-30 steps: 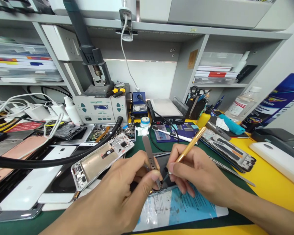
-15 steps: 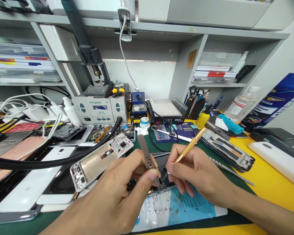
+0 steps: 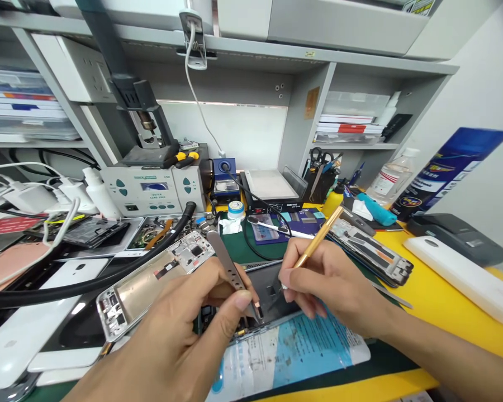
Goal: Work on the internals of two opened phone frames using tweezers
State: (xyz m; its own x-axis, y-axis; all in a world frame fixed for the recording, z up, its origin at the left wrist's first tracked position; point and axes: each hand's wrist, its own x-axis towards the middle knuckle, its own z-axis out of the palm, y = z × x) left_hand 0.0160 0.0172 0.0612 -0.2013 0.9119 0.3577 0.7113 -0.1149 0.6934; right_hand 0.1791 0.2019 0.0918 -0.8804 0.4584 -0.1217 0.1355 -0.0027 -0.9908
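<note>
The left hand [image 3: 184, 329] pinches a pair of steel tweezers [image 3: 230, 265] between thumb and fingers, their tips down inside an opened phone [image 3: 272, 296] that lies on the green mat near the front edge of the desk [image 3: 436, 296]. The right hand [image 3: 331, 285] grips a thin gold-coloured tool [image 3: 318, 240] like a pen, its point resting on the dark inner part of the same phone, just beside the tweezer tips. The step in hand looks like fine work on a small part inside the phone, one tool steadying while the other probes; whether the tweezers hold anything cannot be told. A bare phone frame [image 3: 151, 279] lies just to the left. Any further move calls for small, steady pressure.
</note>
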